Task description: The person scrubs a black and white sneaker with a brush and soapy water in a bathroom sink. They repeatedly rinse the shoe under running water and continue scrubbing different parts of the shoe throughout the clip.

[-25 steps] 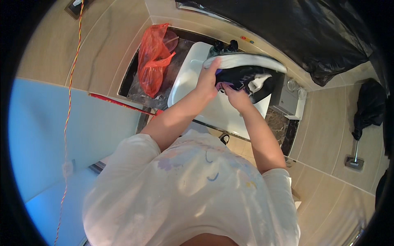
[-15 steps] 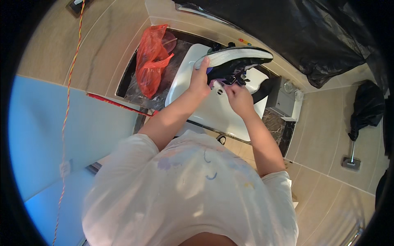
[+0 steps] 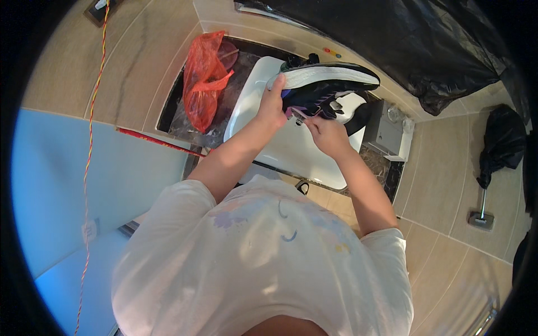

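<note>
A black sneaker (image 3: pixel 330 77) with a thick white sole and purple accents is held on its side above the white sink (image 3: pixel 246 123). My left hand (image 3: pixel 272 105) grips one end of it, thumb on the sole. My right hand (image 3: pixel 329 134) is closed below the shoe's opening, its fingers pinched around a small pale, pinkish piece (image 3: pixel 298 114). Whether that is a tool or part of the shoe cannot be made out. A black object (image 3: pixel 360 119), partly hidden, lies at the right side of the sink.
On the dark stone counter to the left lies a red plastic bag (image 3: pixel 203 84). A grey box (image 3: pixel 385 131) stands right of the sink. Black plastic sheeting (image 3: pixel 392 39) hangs at the back. A twisted red-yellow cord (image 3: pixel 91 140) hangs at the left.
The sneaker has shifted slightly to the right, and my right hand has moved a little right and down with its fingers still closed. My left hand keeps its grip.
</note>
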{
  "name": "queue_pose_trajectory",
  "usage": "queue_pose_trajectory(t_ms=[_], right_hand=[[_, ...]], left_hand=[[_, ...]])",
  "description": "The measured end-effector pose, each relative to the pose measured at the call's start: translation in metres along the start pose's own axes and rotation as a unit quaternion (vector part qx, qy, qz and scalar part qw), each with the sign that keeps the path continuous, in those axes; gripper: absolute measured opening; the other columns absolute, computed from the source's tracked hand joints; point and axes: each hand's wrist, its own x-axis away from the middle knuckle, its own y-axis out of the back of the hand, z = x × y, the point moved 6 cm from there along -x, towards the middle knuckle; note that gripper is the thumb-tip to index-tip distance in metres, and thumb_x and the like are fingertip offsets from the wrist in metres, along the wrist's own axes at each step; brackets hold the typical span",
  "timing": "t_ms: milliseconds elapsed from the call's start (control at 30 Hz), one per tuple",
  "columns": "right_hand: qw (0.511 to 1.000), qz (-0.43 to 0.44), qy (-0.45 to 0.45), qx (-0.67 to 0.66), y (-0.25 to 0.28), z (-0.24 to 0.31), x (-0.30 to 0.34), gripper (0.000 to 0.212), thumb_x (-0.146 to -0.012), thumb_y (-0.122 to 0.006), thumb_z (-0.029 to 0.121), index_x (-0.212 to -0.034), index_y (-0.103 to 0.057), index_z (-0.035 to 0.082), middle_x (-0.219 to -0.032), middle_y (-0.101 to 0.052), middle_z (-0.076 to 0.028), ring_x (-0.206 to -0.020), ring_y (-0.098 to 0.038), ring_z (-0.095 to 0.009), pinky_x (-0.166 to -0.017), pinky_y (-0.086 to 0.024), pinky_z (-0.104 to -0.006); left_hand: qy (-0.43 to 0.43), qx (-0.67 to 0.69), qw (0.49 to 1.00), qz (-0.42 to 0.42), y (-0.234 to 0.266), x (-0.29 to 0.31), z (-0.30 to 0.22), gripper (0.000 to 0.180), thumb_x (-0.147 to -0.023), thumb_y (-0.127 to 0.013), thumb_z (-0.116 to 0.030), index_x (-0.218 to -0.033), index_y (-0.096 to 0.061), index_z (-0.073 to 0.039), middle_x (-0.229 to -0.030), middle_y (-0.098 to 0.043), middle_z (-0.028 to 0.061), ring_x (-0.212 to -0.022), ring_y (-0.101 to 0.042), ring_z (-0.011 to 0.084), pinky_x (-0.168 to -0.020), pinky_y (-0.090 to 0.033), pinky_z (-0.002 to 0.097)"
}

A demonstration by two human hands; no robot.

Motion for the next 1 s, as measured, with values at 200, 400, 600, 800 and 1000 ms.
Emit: queue_pose_trajectory(t_ms=[200, 400, 600, 800, 1000], right_hand=[[0.970, -0.200, -0.002, -0.139, -0.017, -0.003, -0.030, 0.023, -0.090, -0.061, 0.025, -0.101, -0.069, 0.007, -0.098, -0.069, -0.019, -0.092, -0.065, -0.036, -0.080, -0.051, -0.0414], [0.987, -0.123, 0.032, -0.099, 0.001, 0.015, -0.015, 0.029, -0.094, -0.059, 0.037, -0.108, -0.069, 0.014, -0.101, -0.069, -0.015, -0.095, -0.065, -0.035, -0.081, -0.051, -0.0419], [0.997, -0.002, -0.046, -0.055, -0.005, -0.010, 0.005, 0.028, -0.093, -0.060, 0.031, -0.109, -0.068, 0.010, -0.100, -0.069, -0.018, -0.094, -0.065, -0.036, -0.080, -0.051, -0.0416], [0.954, -0.205, 0.042, -0.215, -0.014, 0.001, -0.031, 0.023, -0.092, -0.061, 0.021, -0.104, -0.068, 0.003, -0.102, -0.069, -0.016, -0.097, -0.065, -0.031, -0.083, -0.050, -0.0381], [0.999, -0.033, -0.038, 0.009, 0.005, 0.002, 0.000, 0.035, -0.094, -0.057, 0.036, -0.101, -0.069, 0.004, -0.084, -0.069, -0.019, -0.084, -0.066, -0.036, -0.075, -0.052, -0.0424]], left_hand=[[-0.008, -0.046, 0.999, -0.017, -0.028, 0.002, 0.006, 0.061, -0.089, -0.062, -0.048, -0.130, -0.050, -0.005, -0.126, -0.059, 0.0127, -0.115, -0.058, 0.0272, -0.099, -0.047, 0.0410], [0.012, 0.017, 0.999, 0.048, -0.017, -0.007, -0.003, 0.052, -0.090, -0.064, -0.042, -0.124, -0.052, -0.004, -0.117, -0.062, 0.0113, -0.107, -0.062, 0.0259, -0.091, -0.052, 0.0399], [-0.010, -0.056, 0.998, 0.013, -0.005, -0.007, 0.003, 0.059, -0.095, -0.051, -0.051, -0.131, -0.050, -0.005, -0.128, -0.058, 0.0126, -0.118, -0.056, 0.0274, -0.102, -0.045, 0.0423], [-0.029, -0.054, 0.998, 0.016, -0.026, -0.008, 0.002, 0.061, -0.092, -0.058, -0.050, -0.130, -0.050, -0.004, -0.128, -0.059, 0.0128, -0.117, -0.057, 0.0269, -0.101, -0.046, 0.0417], [-0.005, -0.049, 0.997, 0.052, -0.021, -0.006, 0.002, 0.065, -0.088, -0.062, -0.053, -0.130, -0.051, -0.005, -0.126, -0.059, 0.0135, -0.116, -0.058, 0.0271, -0.096, -0.050, 0.0410]])
